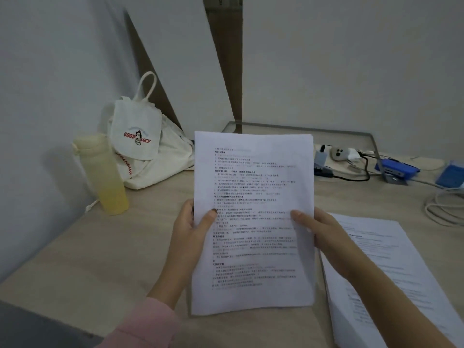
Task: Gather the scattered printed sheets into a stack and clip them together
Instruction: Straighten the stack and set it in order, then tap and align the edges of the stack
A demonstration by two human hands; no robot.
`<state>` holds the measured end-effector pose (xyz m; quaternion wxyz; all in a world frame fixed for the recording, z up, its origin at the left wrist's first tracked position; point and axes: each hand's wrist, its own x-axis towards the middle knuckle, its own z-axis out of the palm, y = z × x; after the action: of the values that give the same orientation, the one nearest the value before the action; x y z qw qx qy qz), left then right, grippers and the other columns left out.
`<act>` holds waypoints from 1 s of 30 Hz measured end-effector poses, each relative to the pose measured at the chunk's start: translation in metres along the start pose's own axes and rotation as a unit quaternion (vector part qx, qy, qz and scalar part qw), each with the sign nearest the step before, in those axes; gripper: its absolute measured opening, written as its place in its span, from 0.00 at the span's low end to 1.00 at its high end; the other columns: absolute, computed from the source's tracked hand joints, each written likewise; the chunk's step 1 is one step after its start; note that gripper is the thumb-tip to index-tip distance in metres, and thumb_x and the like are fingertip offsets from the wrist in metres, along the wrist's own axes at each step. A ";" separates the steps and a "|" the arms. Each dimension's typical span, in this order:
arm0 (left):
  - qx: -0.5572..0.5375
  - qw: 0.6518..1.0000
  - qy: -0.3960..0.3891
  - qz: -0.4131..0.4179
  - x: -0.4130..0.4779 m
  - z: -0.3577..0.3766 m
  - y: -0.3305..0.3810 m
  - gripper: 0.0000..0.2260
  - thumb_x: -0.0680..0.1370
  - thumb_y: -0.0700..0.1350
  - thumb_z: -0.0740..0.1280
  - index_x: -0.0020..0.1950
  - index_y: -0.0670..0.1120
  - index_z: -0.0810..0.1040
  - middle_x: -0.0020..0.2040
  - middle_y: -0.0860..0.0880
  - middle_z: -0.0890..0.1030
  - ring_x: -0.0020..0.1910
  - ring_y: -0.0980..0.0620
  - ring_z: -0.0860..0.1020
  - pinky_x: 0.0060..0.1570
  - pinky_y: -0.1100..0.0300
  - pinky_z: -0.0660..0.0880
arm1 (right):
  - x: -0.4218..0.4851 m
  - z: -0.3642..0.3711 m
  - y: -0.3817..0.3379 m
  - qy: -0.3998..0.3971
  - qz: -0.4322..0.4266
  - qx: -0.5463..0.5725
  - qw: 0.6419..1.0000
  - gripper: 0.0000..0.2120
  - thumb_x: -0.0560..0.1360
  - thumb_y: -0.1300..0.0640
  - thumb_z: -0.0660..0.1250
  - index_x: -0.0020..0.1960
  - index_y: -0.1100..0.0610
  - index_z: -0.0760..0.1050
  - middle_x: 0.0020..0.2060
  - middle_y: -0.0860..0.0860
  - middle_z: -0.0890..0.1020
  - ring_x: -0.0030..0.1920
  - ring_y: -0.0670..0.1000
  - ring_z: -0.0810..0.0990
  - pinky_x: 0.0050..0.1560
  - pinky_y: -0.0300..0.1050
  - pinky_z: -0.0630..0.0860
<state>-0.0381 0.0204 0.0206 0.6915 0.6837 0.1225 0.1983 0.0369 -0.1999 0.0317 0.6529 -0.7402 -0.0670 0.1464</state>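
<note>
Over the pale wooden desk [100, 259], the left hand [194, 223], coming out of a pink sleeve [148, 325], and the right hand [320, 231] each grasp one side edge of a stack of white printed sheets [253, 247], thumbs on the front page, holding it up off the desk. Just right of it, more loose white printed pages [391, 267] lie flat on the desk. Farther back at the left stand a pale yellow plastic bottle [104, 174] and a white cloth bag with red letters [140, 139], and at the right lies a blue object [395, 169], perhaps a stapler.
</note>
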 end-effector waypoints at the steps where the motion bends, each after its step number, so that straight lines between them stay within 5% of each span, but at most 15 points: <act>1: -0.013 1.000 0.002 -0.006 0.001 0.005 0.003 0.07 0.77 0.42 0.65 0.54 0.47 0.76 0.51 0.48 0.84 0.47 0.51 0.83 0.46 0.55 0.81 | -0.004 -0.008 -0.001 -0.011 -0.001 -0.002 1.000 0.12 0.75 0.54 0.64 0.58 0.53 0.77 0.49 0.50 0.85 0.49 0.53 0.84 0.54 0.55 0.79; 5: -0.050 0.998 -0.007 -0.039 0.005 0.036 0.006 0.08 0.77 0.44 0.65 0.56 0.47 0.77 0.53 0.47 0.83 0.52 0.46 0.82 0.55 0.43 0.77 | -0.025 -0.043 0.003 -0.024 0.009 -0.036 0.999 0.11 0.75 0.54 0.64 0.57 0.49 0.77 0.49 0.48 0.85 0.47 0.52 0.85 0.51 0.53 0.79; 13: 0.011 0.977 -0.169 -0.126 -0.008 0.130 -0.027 0.12 0.78 0.42 0.62 0.61 0.47 0.75 0.56 0.50 0.82 0.54 0.50 0.81 0.58 0.46 0.76 | -0.059 -0.127 0.039 0.175 0.065 -0.074 0.980 0.07 0.77 0.56 0.62 0.52 0.54 0.77 0.43 0.53 0.86 0.41 0.56 0.85 0.47 0.56 0.80; 21: 0.074 0.950 -0.248 -0.178 -0.021 0.192 -0.059 0.12 0.75 0.40 0.62 0.57 0.50 0.77 0.54 0.52 0.82 0.53 0.53 0.80 0.58 0.52 0.76 | -0.069 -0.172 0.078 0.252 0.118 -0.223 0.934 0.09 0.77 0.56 0.60 0.55 0.55 0.74 0.44 0.50 0.81 0.41 0.50 0.80 0.34 0.43 0.72; 25: 0.083 0.947 -0.248 -0.187 -0.026 0.203 -0.064 0.13 0.76 0.37 0.61 0.58 0.47 0.76 0.56 0.50 0.81 0.54 0.51 0.80 0.59 0.49 0.75 | -0.062 -0.184 0.096 0.273 0.134 -0.292 0.907 0.19 0.76 0.56 0.63 0.66 0.55 0.71 0.60 0.57 0.76 0.56 0.56 0.75 0.52 0.49 0.73; 30: 0.051 0.942 -0.250 -0.218 -0.029 0.204 -0.066 0.13 0.77 0.37 0.60 0.57 0.48 0.76 0.55 0.52 0.82 0.54 0.55 0.80 0.56 0.59 0.75 | -0.058 -0.195 0.092 0.279 0.190 -0.069 0.939 0.26 0.76 0.60 0.64 0.72 0.60 0.62 0.66 0.59 0.71 0.63 0.58 0.71 0.61 0.49 0.66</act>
<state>0.0328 -0.1740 -0.0409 0.6906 0.7020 0.1018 -0.1408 0.0325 -0.4143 -0.0311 0.5524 -0.7936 0.2500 0.0500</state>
